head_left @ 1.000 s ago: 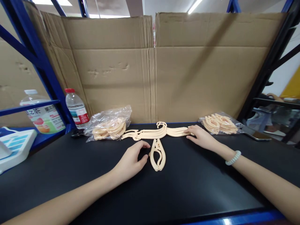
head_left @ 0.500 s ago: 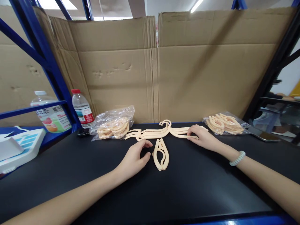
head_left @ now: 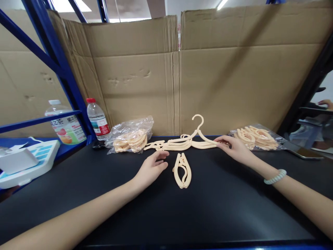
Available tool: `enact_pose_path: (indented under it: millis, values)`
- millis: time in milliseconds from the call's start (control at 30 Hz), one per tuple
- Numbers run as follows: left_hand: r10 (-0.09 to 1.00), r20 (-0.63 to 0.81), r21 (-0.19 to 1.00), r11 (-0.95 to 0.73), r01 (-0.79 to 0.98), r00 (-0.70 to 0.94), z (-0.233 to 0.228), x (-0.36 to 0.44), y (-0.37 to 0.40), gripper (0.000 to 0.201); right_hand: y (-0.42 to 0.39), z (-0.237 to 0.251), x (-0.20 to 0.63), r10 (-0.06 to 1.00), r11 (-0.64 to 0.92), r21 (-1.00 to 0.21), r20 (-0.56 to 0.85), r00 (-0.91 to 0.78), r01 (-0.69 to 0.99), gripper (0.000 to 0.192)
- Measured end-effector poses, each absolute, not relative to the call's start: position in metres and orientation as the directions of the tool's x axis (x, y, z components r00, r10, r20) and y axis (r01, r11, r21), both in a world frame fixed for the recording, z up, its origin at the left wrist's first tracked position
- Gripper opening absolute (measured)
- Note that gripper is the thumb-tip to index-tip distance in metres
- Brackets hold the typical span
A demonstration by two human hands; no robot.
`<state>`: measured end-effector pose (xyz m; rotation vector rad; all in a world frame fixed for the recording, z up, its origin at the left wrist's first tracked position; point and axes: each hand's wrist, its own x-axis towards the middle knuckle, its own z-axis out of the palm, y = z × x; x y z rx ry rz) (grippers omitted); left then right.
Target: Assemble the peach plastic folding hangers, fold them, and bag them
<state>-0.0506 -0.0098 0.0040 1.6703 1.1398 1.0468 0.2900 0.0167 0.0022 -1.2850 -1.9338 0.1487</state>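
A stack of cream plastic hangers (head_left: 179, 143) lies spread open on the black table (head_left: 208, 208). My right hand (head_left: 235, 148) grips the right arm of the top hanger (head_left: 201, 136), which is tilted up with its hook raised. My left hand (head_left: 152, 168) rests on the table with fingers apart, its fingertips close to the left arms of the stack. A folded hanger (head_left: 182, 170) lies between my hands, nearer to me.
A clear bag of folded hangers (head_left: 130, 138) sits at the back left, another bag (head_left: 256, 137) at the back right. Two bottles (head_left: 97, 119) (head_left: 66, 125) stand by the blue rack post. Cardboard walls (head_left: 208, 76) close the back. A white device (head_left: 24, 161) lies far left, a phone (head_left: 303, 152) far right.
My right hand has lifted the top hanger off the stack, so its hook now stands up. My left hand has opened slightly and shifted toward the stack. The view has moved left.
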Motion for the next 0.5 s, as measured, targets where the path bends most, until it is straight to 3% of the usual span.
enact_pose_path:
  millis: [133,233,400,500]
  values:
    - [0.996,0.058,0.993,-0.064,0.097,0.065,0.007,-0.050,-0.008,0.055,0.012,0.007,0.288,0.809,0.488,-0.476,0.561,-0.174,0.732,0.030]
    - [0.999,0.039,0.999,-0.039,-0.005,0.019,0.006,-0.050,-0.008,0.066,0.008,0.009,0.283,0.795,0.521,-0.460,0.568,-0.213,0.719,0.028]
    - [0.977,0.173,0.979,-0.185,0.087,0.128,0.004,-0.049,-0.011,0.080,-0.002,0.015,0.273,0.750,0.590,-0.361,0.576,-0.325,0.722,0.022]
    - [0.938,0.239,0.950,-0.279,0.139,0.249,0.001,-0.049,-0.010,0.077,-0.006,0.017,0.269,0.728,0.621,-0.312,0.570,-0.382,0.719,0.019]
